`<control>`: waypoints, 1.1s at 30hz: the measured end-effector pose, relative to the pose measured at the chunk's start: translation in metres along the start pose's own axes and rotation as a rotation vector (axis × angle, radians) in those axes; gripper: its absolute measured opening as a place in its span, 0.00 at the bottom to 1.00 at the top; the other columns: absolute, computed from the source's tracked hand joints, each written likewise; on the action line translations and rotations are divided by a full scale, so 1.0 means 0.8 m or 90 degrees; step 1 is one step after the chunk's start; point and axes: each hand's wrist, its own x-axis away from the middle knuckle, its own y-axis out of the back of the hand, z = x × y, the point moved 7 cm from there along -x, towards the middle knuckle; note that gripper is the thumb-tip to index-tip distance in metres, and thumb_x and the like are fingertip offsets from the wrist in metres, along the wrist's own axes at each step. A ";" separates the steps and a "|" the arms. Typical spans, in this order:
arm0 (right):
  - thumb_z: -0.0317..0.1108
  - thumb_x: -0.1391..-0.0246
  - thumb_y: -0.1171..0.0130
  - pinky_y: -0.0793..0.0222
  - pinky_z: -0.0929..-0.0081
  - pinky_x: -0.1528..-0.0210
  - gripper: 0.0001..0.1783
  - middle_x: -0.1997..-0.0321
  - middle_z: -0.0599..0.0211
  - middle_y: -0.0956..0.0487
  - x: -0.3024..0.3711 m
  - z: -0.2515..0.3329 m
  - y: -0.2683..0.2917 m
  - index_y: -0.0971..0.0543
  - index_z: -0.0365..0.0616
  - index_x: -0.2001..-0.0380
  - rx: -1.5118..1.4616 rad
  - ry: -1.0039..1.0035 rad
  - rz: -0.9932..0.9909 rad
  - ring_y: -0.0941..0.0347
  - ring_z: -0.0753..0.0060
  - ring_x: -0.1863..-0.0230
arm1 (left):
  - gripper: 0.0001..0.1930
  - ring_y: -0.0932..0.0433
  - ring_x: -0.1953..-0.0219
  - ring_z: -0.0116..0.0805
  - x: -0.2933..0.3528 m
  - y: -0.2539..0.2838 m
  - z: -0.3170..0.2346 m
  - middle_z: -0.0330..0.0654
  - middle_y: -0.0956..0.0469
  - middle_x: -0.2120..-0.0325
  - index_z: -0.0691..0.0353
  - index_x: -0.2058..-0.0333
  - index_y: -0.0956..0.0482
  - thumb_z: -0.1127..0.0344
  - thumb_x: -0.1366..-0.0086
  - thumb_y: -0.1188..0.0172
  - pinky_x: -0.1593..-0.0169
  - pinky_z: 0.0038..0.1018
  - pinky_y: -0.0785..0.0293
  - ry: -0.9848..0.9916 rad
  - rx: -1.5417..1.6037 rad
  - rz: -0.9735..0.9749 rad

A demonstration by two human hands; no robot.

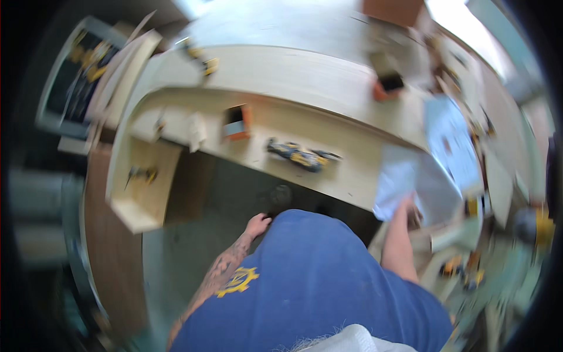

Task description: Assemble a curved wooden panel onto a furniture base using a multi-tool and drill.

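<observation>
My left hand (258, 224) hangs low in front of my body, left of my blue shirt, over the dark gap below the worktop. Its fingers look curled in, and what they hold, if anything, is hidden. Reaching forward on the right, my right hand (406, 206) is at the near edge of a white sheet (396, 182) on the curved plywood worktop (346, 170). Motion blurs its fingers, so I cannot tell whether it grips the sheet. A yellow-and-black power tool (299, 155) lies on the worktop between the hands.
An orange-and-black box (237, 122) stands on the worktop. A drill (142, 174) lies in the left compartment, and another yellow tool (209, 66) on the raised ledge. Bluish sheets (450, 144) cover the right end. More yellow tools (463, 271) lie low at right.
</observation>
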 end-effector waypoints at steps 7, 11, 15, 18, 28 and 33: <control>0.75 0.41 0.46 0.61 0.34 0.21 0.67 0.23 0.12 0.62 0.036 0.022 0.029 0.56 0.27 0.23 0.057 -0.032 0.049 0.64 0.16 0.20 | 0.21 0.16 0.50 0.57 -0.010 -0.032 0.050 0.59 0.15 0.56 0.67 0.52 0.16 0.54 0.32 0.40 0.46 0.42 0.22 -0.061 -0.029 0.045; 0.70 0.38 0.44 0.66 0.36 0.19 0.63 0.22 0.16 0.60 0.021 0.010 0.046 0.55 0.28 0.23 0.033 -0.037 0.040 0.65 0.19 0.19 | 0.21 0.16 0.50 0.56 -0.036 -0.025 0.022 0.59 0.15 0.56 0.67 0.52 0.16 0.54 0.32 0.40 0.46 0.41 0.22 -0.088 -0.124 0.123; 0.66 0.36 0.43 0.67 0.39 0.18 0.58 0.21 0.21 0.58 0.030 0.002 0.054 0.53 0.33 0.22 0.019 -0.004 0.095 0.63 0.25 0.18 | 0.21 0.16 0.49 0.56 -0.057 -0.004 -0.010 0.59 0.15 0.55 0.68 0.51 0.16 0.54 0.31 0.40 0.46 0.41 0.22 -0.114 -0.193 0.150; 0.61 0.36 0.40 0.61 0.43 0.19 0.53 0.20 0.27 0.54 0.038 -0.013 0.062 0.48 0.40 0.22 0.035 0.046 0.079 0.60 0.29 0.18 | 0.21 0.16 0.49 0.55 -0.072 0.001 -0.043 0.59 0.15 0.55 0.68 0.51 0.16 0.55 0.31 0.41 0.45 0.40 0.22 -0.139 -0.223 0.160; 0.27 0.42 0.34 0.32 0.51 0.38 0.47 0.33 0.41 0.42 0.069 -0.025 0.084 0.47 0.48 0.24 -0.280 0.035 -0.002 0.34 0.42 0.39 | 0.25 0.16 0.48 0.50 -0.046 -0.017 -0.185 0.60 0.15 0.52 0.70 0.46 0.17 0.54 0.30 0.41 0.44 0.37 0.22 -0.227 -0.130 0.148; 0.14 0.45 0.40 0.29 0.55 0.42 0.45 0.36 0.42 0.40 0.086 0.025 0.126 0.43 0.45 0.26 -0.535 0.205 -0.029 0.31 0.42 0.43 | 0.24 0.15 0.49 0.48 -0.026 -0.011 -0.173 0.58 0.14 0.53 0.70 0.46 0.17 0.54 0.28 0.42 0.44 0.37 0.22 -0.191 -0.155 0.124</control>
